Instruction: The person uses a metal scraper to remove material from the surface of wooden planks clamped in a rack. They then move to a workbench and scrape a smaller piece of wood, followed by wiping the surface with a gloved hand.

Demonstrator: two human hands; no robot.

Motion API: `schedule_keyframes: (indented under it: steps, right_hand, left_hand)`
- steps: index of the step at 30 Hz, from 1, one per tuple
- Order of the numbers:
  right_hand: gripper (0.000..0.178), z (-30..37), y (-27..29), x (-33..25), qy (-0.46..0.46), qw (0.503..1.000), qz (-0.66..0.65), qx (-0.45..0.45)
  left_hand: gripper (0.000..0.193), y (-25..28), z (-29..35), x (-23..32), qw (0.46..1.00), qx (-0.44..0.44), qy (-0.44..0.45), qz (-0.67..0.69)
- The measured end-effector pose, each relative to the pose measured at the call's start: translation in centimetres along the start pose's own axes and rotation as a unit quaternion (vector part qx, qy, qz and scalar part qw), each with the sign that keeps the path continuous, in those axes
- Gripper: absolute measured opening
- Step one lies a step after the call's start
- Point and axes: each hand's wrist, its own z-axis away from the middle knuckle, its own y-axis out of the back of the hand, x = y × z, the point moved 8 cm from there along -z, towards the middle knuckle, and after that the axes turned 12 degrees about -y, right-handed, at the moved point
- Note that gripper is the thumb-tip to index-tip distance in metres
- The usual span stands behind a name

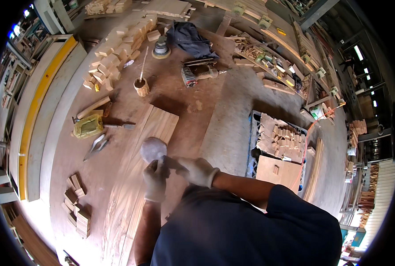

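Both of my hands wear pale work gloves and meet above a long striped wooden board on the brown table. My left hand is closed at the near edge of a round greyish disc. My right hand comes in from the right, its fingers closed on a small flat brown piece that points at my left fingers. Whether that piece is a tool's handle I cannot tell. Left of the board lie a chisel-like tool, a yellowish clear packet and a metal hand tool.
Wooden blocks are heaped at the table's far left, with smaller blocks nearer. Beyond the board are a pot with a stick, a sander, a nail gun and dark cloth. A blue pallet stands right.
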Motion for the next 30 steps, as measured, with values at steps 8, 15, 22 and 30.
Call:
schedule_keyframes:
  steps: [8, 15, 22, 30]
  right_hand:
    - [0.036, -2.1, -0.3, 7.2, -0.083, 0.993, 0.0, 0.082]
    - [0.064, -4.2, -1.6, 7.5, -0.03, 0.992, 0.117, 0.032]
    - [0.062, -7.7, -6.2, 7.0, 0.058, 0.983, 0.176, 0.009]
    - [0.068, -10.6, -5.8, 7.5, 0.055, 0.97, 0.238, 0.013]
  left_hand:
    - [0.024, 1.7, 0.6, -2.8, 0.994, 0.05, 0.033, 0.087]
    - [0.045, 1.2, 0.6, -1.0, 0.832, -0.057, -0.267, -0.483]
    - [0.068, -0.2, 0.1, -5.3, 0.769, -0.144, -0.247, -0.572]
    - [0.056, -0.1, 0.3, -4.6, 0.786, -0.105, -0.277, -0.543]
